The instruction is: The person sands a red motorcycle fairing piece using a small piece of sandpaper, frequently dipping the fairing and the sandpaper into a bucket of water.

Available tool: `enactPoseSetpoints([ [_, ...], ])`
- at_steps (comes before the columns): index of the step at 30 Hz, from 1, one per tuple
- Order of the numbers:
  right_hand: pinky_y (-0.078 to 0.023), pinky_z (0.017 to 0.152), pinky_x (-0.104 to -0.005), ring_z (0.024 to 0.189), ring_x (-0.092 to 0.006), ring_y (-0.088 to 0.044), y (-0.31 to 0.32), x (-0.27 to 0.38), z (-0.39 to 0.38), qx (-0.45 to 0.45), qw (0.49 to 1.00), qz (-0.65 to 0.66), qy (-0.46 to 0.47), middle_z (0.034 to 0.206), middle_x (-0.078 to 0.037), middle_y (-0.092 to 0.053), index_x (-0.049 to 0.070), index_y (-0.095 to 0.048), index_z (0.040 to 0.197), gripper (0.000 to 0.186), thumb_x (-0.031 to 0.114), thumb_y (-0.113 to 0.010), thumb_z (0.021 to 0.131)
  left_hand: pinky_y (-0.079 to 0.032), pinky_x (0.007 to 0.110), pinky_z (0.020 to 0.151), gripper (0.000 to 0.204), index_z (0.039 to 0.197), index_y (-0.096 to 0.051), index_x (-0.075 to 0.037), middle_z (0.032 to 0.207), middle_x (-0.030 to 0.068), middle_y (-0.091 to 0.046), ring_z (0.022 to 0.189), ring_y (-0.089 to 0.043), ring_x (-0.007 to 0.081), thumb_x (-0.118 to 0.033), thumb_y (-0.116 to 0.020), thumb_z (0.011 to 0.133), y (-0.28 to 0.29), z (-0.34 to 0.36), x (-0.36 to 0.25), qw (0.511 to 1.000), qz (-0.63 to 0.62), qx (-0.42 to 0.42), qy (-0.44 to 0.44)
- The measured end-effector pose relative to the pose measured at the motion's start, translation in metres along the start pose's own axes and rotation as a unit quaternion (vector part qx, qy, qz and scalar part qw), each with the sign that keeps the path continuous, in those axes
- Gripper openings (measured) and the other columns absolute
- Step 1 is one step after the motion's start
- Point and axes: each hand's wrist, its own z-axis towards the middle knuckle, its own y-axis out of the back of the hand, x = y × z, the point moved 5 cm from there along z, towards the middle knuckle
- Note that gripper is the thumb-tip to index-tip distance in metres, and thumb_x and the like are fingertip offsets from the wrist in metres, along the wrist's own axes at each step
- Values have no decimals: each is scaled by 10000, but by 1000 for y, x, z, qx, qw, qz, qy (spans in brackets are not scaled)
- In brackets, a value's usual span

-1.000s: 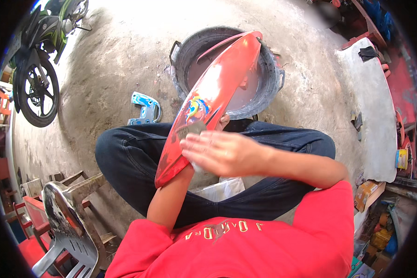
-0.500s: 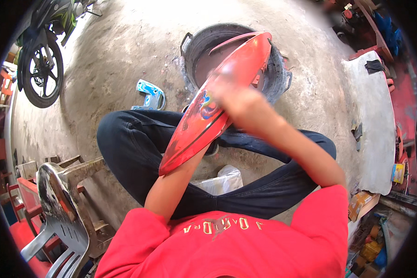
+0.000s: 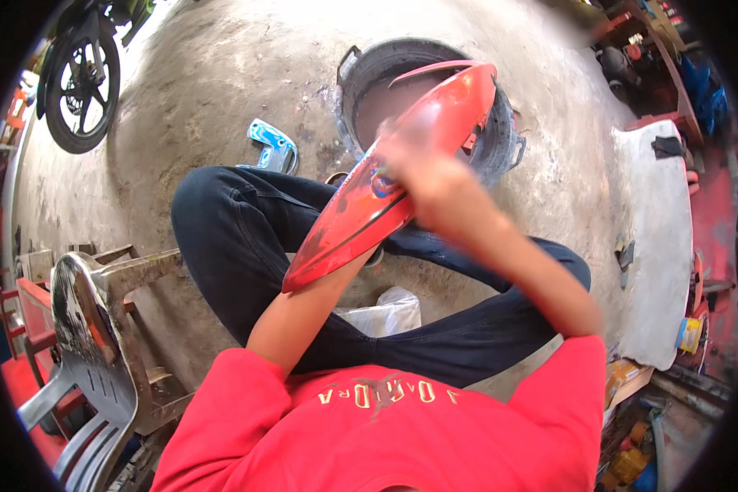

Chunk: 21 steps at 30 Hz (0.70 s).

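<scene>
A long red motorcycle body panel (image 3: 361, 217) with a colourful sticker slants across my lap, its upper end over a black basin (image 3: 354, 78). My right hand (image 3: 435, 176) lies on the panel's upper middle, blurred by motion, so I cannot make out its fingers or anything under them. My left forearm (image 3: 303, 316) runs up beneath the panel's lower tip; the left hand itself is hidden behind the panel and holds it up from below. I sit cross-legged in dark trousers (image 3: 238, 238) and a red shirt.
A small blue panel piece (image 3: 272, 146) lies on the concrete floor left of the basin. A white plastic bag (image 3: 385, 312) sits between my legs. A grey plastic chair (image 3: 82, 328) and wooden frame stand at left, a motorcycle wheel (image 3: 82, 90) far left, a pale slab (image 3: 656, 246) at right.
My right hand has slid up the red panel from its lower middle toward the basin end. The panel has stayed slanted across my lap.
</scene>
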Motion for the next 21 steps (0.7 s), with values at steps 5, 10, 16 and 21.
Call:
enactPoseSetpoints([
  [5, -536, 1078, -462, 1262, -346, -669, -8, 52, -13, -6, 980, -31, 198, 1338, -208, -684, -23, -636, 1308, 408, 111, -607, 924, -464, 403, 1001, 450, 1482, -484, -84, 1418, 134, -578, 1189, -578, 263, -332, -480, 1107, -1, -15, -1, 1000, -22, -2, -6],
  [10, -521, 1093, -438, 1265, -357, -657, 2, -11, 1, -42, 997, -60, 9, 1338, -252, -665, -42, -614, 1330, 447, 66, -611, 896, -465, 403, 1026, 462, 1498, -469, -79, 1436, 143, -567, 1211, -575, 271, -324, -483, 1107, 0, 4, 0, 1000, -18, 8, -11],
  [16, -542, 1082, -421, 1232, -265, -691, -13, 72, -18, -4, 961, -24, 275, 1326, -178, -705, -23, -721, 1172, 343, 162, -656, 890, -467, 404, 1055, 478, 1518, -450, -72, 1457, 155, -553, 1237, -572, 281, -314, -487, 1107, 13, -22, -1, 999, -44, 9, -10],
  [21, -538, 1070, -484, 1238, -367, -676, 4, -25, 5, -41, 998, 17, -36, 1303, -207, -700, -22, -630, 1257, 377, 155, -623, 924, -468, 405, 1080, 492, 1534, -435, -67, 1475, 165, -542, 1258, -570, 289, -306, -490, 1108, 10, 15, 2, 999, -36, 28, -10],
])
